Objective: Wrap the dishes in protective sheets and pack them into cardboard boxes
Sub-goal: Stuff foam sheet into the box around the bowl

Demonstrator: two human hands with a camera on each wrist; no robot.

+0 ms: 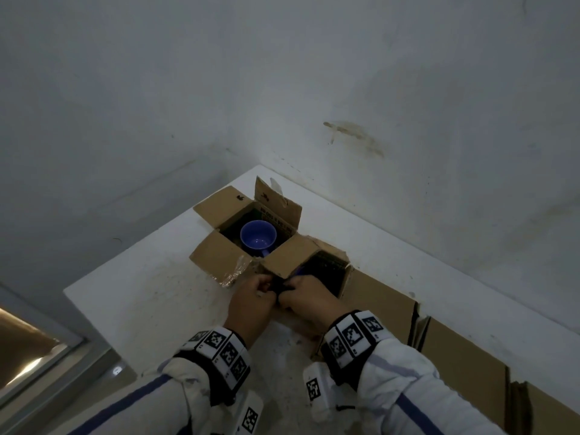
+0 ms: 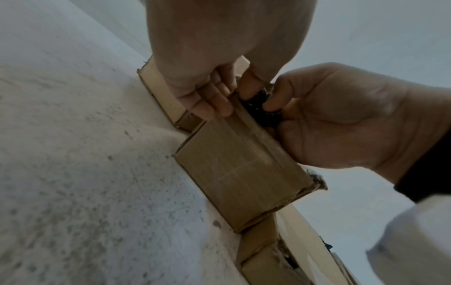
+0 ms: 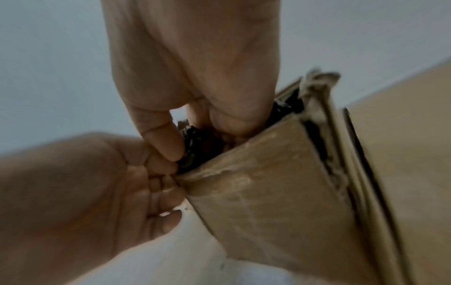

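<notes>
Pinching a black crinkled sheet (image 2: 258,108) between my left hand (image 1: 251,304) and right hand (image 1: 306,298), I hold it at the near cardboard box's (image 1: 326,271) rim on the desk (image 1: 150,293). A blue cup (image 1: 258,238) sits unwrapped in the far cardboard box (image 1: 219,252).

A white counter (image 1: 150,296), speckled with dark marks, runs from the lower left of the head view to a corner against the wall. On it at center stands an open cardboard box (image 1: 219,259), flaps spread. Just right of it, touching, stands a second open box (image 1: 345,279). Flat cardboard pieces (image 1: 464,350) lie along the wall edge toward the lower right; they look like folded boxes, though the view is dim.
</notes>
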